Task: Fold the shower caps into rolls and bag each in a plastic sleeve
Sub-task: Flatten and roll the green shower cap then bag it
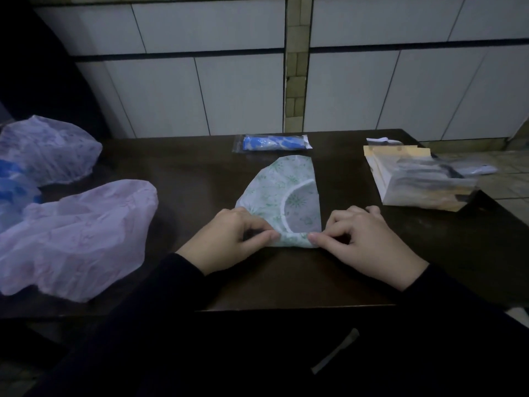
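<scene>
Green-patterned shower cap (282, 190) lies folded flat mid-table (200, 167), white elastic rim showing as an arc on top. Left hand (229, 239) pinches its near-left corner, fingers curled; right hand (360, 239) pinches the near-right corner the same way, and the near edge is turned up into a narrow fold between the 2 thumbs. Just beyond the cap: 1 blue roll already bagged in a clear sleeve (273, 143). Stack of empty plastic sleeves (415, 179) sits at the right edge. 2 loose purple caps at the left, one near (77, 239), one farther back (48, 150), with a blue cap (14, 190) between them at the frame edge.
</scene>
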### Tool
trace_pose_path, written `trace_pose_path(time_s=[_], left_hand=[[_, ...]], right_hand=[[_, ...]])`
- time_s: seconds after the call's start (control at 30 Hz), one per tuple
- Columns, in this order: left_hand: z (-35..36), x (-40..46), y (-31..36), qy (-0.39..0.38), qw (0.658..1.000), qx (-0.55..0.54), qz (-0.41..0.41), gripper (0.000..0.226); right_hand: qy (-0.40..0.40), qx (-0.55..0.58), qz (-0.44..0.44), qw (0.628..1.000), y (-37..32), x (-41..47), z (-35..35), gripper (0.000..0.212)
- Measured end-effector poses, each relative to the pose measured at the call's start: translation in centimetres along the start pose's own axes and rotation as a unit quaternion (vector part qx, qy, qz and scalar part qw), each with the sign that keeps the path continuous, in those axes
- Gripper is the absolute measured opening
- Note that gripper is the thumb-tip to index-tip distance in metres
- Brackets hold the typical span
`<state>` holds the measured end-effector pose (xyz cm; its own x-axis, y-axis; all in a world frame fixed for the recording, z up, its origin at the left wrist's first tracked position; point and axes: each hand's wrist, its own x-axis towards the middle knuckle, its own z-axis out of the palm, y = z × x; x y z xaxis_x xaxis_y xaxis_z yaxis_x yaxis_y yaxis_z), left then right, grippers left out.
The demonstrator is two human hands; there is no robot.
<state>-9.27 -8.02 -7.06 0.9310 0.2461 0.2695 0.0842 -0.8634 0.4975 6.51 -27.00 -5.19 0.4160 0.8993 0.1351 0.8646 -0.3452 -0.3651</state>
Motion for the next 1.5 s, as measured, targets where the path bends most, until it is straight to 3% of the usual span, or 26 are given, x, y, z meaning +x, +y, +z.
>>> trace_pose_path(time_s=[0.17,0.33,0.57,0.7,0.8,0.93,1.03,1.3,1.5], left_hand=[[-0.4,1.0,1.0,-0.035,0.996,0.019,-0.076,0.031],[-0.3,1.3,1.2,-0.006,0.994,-0.011,-0.109,0.015],[0.0,0.6,0.6,0.071,0.996,-0.032,-0.031,0.014],[-0.7,0.0,-0.2,0.047,0.997,-0.063,-0.01,0.018],[-0.9,-0.3,-0.1,0.019,0.998,-0.054,0.001,0.026],[-0.8,-0.3,-0.7,0.002,0.999,-0.033,-0.003,0.046],[-0.9,-0.1,-1.5,-0.003,1.0,0.0,-0.011,0.047],[-1.0,-0.5,-1.2,0.012,0.996,0.082,-0.029,0.045],[-0.3,-1.5,-1.4,0.052,0.998,0.025,0.037,0.039]], right_hand=[[0.025,0.089,0.08,0.993,0.4,0.4,0.3,0.03],[0.032,0.028,0.115,0.992,-0.2,0.7,1.0,0.04],[0.07,-0.04,0.128,0.989,-0.9,0.8,1.3,0.037],[0.149,-0.053,0.042,0.986,-0.9,0.4,1.5,0.016],[0.109,-0.052,-0.033,0.992,-0.5,0.5,0.9,0.018],[0.029,-0.093,-0.054,0.994,-0.1,0.3,-0.1,0.044],[0.014,-0.122,-0.055,0.991,-0.2,-0.1,-0.4,0.057],[0.008,-0.165,-0.042,0.985,-1.5,-0.3,-0.5,0.044],[0.022,-0.148,-0.044,0.988,-1.2,-1.1,-0.4,0.045]])
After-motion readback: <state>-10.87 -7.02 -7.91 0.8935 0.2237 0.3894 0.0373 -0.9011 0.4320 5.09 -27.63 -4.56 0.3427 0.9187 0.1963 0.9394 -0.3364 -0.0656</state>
